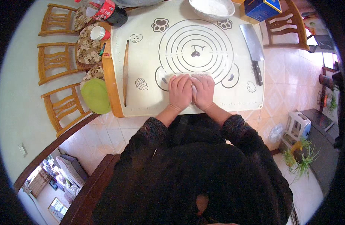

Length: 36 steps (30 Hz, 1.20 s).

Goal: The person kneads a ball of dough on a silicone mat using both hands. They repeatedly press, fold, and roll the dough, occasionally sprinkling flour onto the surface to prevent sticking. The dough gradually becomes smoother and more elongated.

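My left hand (180, 91) and my right hand (202, 90) press side by side on a lump of pale dough (193, 94), mostly hidden beneath them. The dough lies on a cream baking mat (150, 62) printed with rings, paws and a bear face, near the mat's front edge. A wooden rolling pin (126, 74) with tapered ends lies upright in the view at the mat's left. Toward the right side rests a cleaver (252, 45) with a black handle. At the far edge stands a bowl of white flour (213, 8).
A cola bottle (113, 14), stacked paper cups (100, 33) and a green marker-like item (102, 49) are at the table's left edge. A blue box (259, 9) stands back right. Wooden chairs (57, 63) line the left; a green round cover (95, 96) lies on one seat.
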{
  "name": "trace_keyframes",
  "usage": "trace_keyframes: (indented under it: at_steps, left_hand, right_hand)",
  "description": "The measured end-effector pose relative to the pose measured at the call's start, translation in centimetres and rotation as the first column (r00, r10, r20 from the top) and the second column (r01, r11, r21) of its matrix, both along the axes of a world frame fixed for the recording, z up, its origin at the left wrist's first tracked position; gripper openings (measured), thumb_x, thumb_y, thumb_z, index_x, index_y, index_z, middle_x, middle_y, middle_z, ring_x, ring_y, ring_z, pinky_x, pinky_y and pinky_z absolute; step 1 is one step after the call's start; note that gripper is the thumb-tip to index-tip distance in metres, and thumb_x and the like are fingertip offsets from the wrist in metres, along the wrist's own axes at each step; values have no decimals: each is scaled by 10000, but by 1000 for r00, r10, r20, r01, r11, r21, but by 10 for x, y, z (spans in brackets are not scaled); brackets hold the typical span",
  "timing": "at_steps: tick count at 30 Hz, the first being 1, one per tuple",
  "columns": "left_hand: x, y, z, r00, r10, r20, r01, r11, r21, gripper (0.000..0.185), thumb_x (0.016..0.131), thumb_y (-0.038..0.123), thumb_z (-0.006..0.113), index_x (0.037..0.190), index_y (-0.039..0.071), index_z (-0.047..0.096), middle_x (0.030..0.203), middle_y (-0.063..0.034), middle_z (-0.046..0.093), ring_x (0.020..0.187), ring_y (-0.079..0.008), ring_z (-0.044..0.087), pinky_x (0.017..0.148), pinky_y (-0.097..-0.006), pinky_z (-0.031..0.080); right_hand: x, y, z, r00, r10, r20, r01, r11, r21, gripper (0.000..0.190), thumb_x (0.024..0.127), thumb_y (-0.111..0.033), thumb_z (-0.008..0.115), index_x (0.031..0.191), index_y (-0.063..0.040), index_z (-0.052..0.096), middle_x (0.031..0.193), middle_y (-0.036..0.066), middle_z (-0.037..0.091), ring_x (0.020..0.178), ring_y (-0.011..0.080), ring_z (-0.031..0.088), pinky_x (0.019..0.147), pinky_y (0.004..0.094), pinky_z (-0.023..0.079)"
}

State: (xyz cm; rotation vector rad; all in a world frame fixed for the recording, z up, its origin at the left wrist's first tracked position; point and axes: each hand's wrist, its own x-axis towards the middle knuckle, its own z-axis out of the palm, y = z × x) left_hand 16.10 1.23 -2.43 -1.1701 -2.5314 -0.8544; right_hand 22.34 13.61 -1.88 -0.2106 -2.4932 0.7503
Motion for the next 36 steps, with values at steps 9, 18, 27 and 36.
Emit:
trace_keyframes:
  at_steps: [9, 18, 27, 36]
  left_hand:
    - [-123, 40, -28, 988, 69, 136, -27, 957, -289, 235, 940, 208, 524, 1062, 59, 658, 1061, -88, 683, 1055, -284, 608, 1108, -521, 326]
    - [-140, 45, -10, 700, 298, 649, -224, 955, -197, 565, 1054, 450, 338, 992, 21, 700, 1072, -199, 705, 976, -421, 653, 905, -484, 493]
    - [12, -6, 28, 963, 70, 260, -54, 996, -68, 249, 879, 206, 598, 1041, 38, 686, 1136, -134, 651, 1037, -335, 597, 916, -473, 451]
    - [-45, 5, -14, 991, 52, 121, -43, 996, -75, 254, 903, 203, 598, 1097, 50, 656, 1143, -95, 649, 1016, -314, 570, 932, -467, 406]
  right_hand:
    - [-127, 45, -34, 959, -21, 281, 24, 1000, -7, 218, 925, -245, 571, 1050, -116, 695, 1088, 82, 670, 1067, 309, 583, 936, 470, 424]
    - [-137, 71, -5, 846, 102, 524, -18, 987, -163, 397, 956, -397, 510, 934, -47, 697, 1017, 154, 682, 996, 341, 617, 885, 484, 477]
    - [13, 14, 20, 976, 110, 188, -97, 992, -76, 315, 836, -256, 672, 1109, -99, 682, 1110, 94, 652, 1002, 308, 591, 905, 450, 439]
    - [-42, 23, -15, 986, 99, 131, -106, 993, 49, 323, 878, -268, 649, 1169, -129, 672, 1152, 60, 652, 1058, 280, 574, 962, 461, 394]
